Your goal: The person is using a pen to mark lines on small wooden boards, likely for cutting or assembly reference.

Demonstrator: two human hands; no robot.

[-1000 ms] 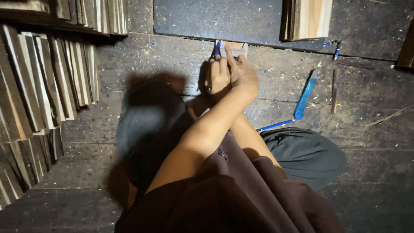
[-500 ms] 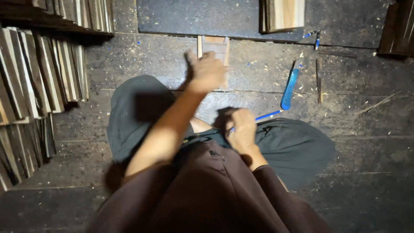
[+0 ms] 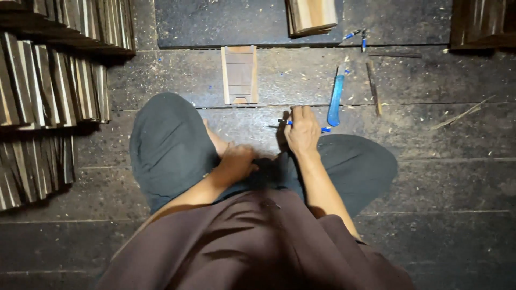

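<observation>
While seated on dark planks, right hand (image 3: 302, 130) closed around blue pen (image 3: 325, 129); left hand (image 3: 236, 161) loosely curled, empty; wooden frame (image 3: 239, 74) at twelve o'clock.

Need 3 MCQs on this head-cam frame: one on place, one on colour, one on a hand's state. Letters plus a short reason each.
1. Where does the small wooden frame with cross slats lie?
A. on the lap
B. on the dark plank floor, ahead of the knees
C. on the stacks of wooden pieces

2. What colour is the long flat tool beside the right hand?
A. blue
B. red
C. yellow

3. What is the right hand doing?
A. resting open on the knee
B. lifting the frame
C. closed around a thin blue-handled tool at the floor

Key: 1 B, the frame lies flat on the boards beyond the knees. 2 A, its whole length shows blue. 3 C, the fingers curl over the tool, blue ends showing on both sides.
</observation>
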